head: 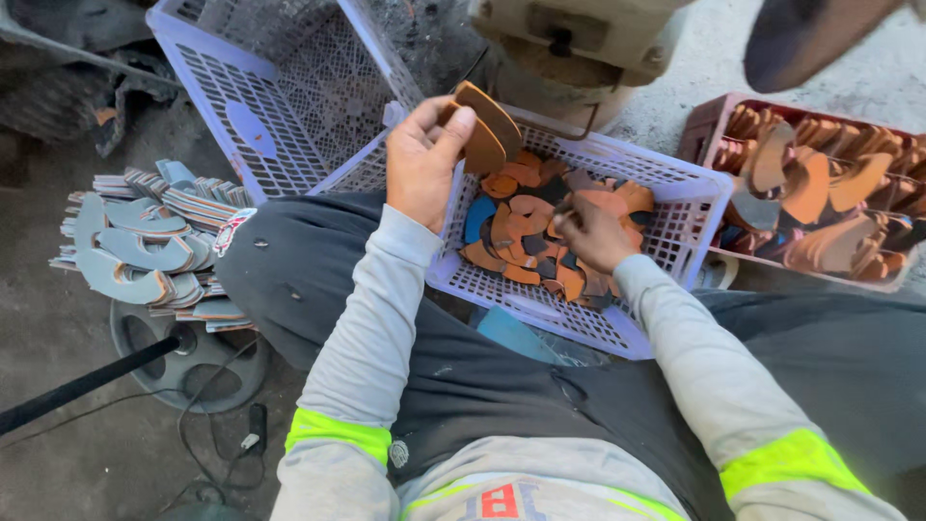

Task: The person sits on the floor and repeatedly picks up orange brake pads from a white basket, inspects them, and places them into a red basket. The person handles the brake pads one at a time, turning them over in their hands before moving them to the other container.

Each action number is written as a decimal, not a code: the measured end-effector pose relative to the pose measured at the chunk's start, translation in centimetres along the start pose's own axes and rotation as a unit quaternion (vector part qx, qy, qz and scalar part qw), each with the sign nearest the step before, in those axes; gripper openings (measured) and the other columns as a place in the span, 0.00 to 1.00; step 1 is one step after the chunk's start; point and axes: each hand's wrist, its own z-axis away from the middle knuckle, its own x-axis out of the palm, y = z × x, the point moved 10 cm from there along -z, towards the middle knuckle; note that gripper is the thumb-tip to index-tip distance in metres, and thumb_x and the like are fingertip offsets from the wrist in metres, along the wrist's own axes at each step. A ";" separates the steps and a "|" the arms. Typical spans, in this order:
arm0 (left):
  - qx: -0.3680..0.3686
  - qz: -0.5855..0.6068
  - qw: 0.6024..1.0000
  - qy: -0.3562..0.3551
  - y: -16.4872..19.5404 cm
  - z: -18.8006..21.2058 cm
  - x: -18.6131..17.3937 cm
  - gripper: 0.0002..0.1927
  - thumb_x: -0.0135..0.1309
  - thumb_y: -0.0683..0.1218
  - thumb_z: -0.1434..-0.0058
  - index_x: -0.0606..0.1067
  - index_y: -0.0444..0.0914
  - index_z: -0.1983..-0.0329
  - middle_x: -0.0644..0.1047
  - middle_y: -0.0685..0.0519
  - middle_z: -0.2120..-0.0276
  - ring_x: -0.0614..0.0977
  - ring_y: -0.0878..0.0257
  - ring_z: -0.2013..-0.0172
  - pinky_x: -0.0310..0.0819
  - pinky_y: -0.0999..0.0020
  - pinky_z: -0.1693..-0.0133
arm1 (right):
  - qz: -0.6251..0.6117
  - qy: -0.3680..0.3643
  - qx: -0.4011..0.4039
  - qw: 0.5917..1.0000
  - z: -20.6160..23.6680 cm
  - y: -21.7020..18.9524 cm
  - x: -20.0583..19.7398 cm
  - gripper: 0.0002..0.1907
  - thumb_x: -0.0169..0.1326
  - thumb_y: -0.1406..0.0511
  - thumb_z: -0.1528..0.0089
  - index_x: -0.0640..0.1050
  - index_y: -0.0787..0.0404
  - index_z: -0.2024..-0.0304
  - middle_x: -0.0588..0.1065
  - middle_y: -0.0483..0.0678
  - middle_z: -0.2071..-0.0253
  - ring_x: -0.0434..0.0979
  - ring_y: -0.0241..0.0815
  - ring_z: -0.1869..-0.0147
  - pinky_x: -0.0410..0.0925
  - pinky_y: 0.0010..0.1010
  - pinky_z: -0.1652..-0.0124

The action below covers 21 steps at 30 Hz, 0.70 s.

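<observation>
My left hand (pixel 422 154) is raised over the near corner of a lavender plastic basket (pixel 617 323) and grips a small stack of curved brown leather pieces (pixel 487 130). My right hand (pixel 590 234) reaches down into the basket, fingers closed among a heap of brown, orange and dark leather cut pieces (pixel 526 207). Whether it grips one is hidden. Both arms wear grey sleeves with bright yellow bands.
An empty lavender basket (pixel 280 96) stands at the back left. A pile of grey curved pieces (pixel 145 246) lies on the left over a round black base (pixel 193 362). A dark red crate (pixel 709 125) of brown pieces sits at the right. A beige machine (pixel 579 43) stands behind.
</observation>
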 end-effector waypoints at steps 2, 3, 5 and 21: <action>0.000 0.027 0.999 0.040 1.4 -0.1 -1.7 0.16 0.57 0.43 0.29 0.74 0.30 0.43 0.81 0.51 0.58 0.81 0.67 0.59 0.77 0.72 0.56 | 0.053 -0.022 0.048 0.997 -2.0 3.0 3.2 0.16 0.51 0.60 0.33 0.75 0.62 0.48 0.81 0.58 0.56 0.82 0.54 0.53 0.73 0.46 0.52; 0.001 0.041 0.998 0.057 2.0 -0.1 -2.3 0.16 0.56 0.43 0.29 0.73 0.30 0.41 0.81 0.51 0.58 0.81 0.67 0.59 0.77 0.72 0.56 | 0.080 -0.030 0.071 0.994 -3.0 4.2 4.5 0.16 0.52 0.59 0.34 0.76 0.61 0.48 0.81 0.58 0.56 0.81 0.56 0.53 0.72 0.47 0.52; 0.030 0.055 0.995 0.073 3.7 0.0 -3.1 0.16 0.55 0.43 0.28 0.73 0.30 0.40 0.80 0.50 0.53 0.81 0.66 0.54 0.76 0.71 0.50 | 0.120 -0.025 0.084 0.989 -4.7 5.3 6.9 0.16 0.50 0.62 0.32 0.76 0.61 0.45 0.80 0.61 0.50 0.80 0.59 0.48 0.72 0.48 0.48; -0.004 0.047 0.995 0.084 7.2 0.8 -2.2 0.14 0.53 0.42 0.22 0.72 0.30 0.38 0.79 0.50 0.52 0.79 0.66 0.51 0.75 0.69 0.43 | 0.425 -0.170 -0.016 0.889 -6.6 6.3 12.8 0.22 0.52 0.54 0.39 0.78 0.48 0.42 0.55 0.55 0.27 0.40 0.55 0.19 0.36 0.58 0.25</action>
